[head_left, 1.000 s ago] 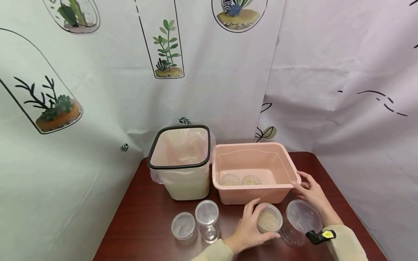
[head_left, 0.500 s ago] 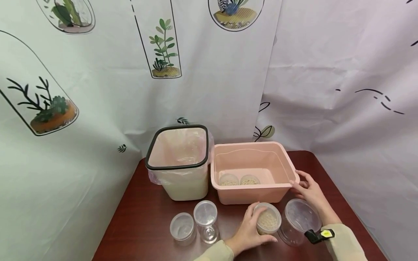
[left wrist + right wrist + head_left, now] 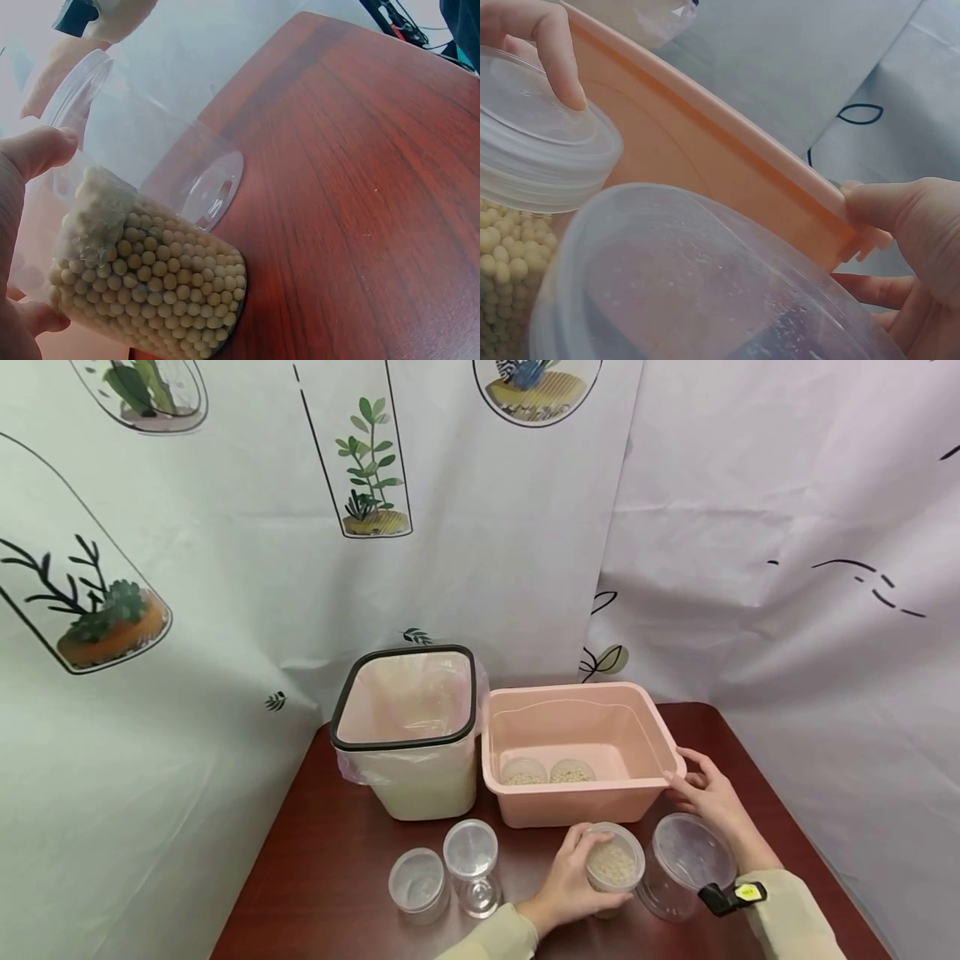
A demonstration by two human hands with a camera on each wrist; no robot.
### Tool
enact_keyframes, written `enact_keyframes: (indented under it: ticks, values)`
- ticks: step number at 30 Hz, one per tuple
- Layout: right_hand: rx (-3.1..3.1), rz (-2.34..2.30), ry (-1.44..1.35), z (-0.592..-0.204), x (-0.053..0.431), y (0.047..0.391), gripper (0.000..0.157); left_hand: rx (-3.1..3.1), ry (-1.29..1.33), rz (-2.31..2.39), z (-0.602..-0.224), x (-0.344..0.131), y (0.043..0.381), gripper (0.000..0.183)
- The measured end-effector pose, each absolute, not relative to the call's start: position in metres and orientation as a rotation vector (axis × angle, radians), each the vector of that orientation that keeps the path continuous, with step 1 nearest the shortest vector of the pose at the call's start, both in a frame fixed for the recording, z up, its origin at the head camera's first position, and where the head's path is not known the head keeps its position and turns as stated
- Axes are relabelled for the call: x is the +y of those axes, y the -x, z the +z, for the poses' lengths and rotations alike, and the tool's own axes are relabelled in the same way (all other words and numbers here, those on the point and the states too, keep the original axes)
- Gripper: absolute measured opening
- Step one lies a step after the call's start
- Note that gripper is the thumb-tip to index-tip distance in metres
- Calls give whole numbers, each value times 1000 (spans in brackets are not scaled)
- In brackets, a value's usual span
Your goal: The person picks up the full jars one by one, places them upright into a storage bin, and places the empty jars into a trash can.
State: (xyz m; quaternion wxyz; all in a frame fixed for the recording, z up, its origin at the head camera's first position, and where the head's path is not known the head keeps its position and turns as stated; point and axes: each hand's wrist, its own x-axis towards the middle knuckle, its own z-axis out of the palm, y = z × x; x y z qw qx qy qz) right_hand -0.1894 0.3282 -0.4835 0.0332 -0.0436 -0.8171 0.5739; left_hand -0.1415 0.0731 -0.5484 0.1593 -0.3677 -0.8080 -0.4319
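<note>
Your left hand (image 3: 570, 881) is curled round the bean jar (image 3: 613, 867), with the thumb on the near side and the fingers on the far side. One fingertip rests on its see-through lid (image 3: 544, 101). The jar has lots of round, pale beans (image 3: 176, 277) in it. I can't tell if its bottom touches the tabletop (image 3: 330, 877). Your right hand (image 3: 712, 802) pinches the near right corner of the pink tub (image 3: 570, 807), with your thumb on the rim and your other fingers lower down. That tub sits just past your left hand and reaches across to your right hand. Inside it, past your left hand, two small round pots (image 3: 524, 773) of beans sit side by side by the near wall, and the rim hides part of them. A big clear jar (image 3: 693, 852) with a lid is just beside the bean jar, between your left hand and your right wrist. To the left of your left hand are a tall clear jar (image 3: 471, 852) and, farther left, a short clear jar (image 3: 418, 885). Past those two, farther from you than your left hand, is a pale bin (image 3: 429, 789) with a black rim and a thin bag (image 3: 371, 766) folded over its edge.
</note>
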Motion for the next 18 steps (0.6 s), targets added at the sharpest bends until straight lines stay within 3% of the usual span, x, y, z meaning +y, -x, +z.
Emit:
enact_keyframes:
  ticks: [18]
  values:
    - [-2523, 1747, 128, -483, 329, 190, 68, -2223, 1049, -1241, -532, 74, 146, 76]
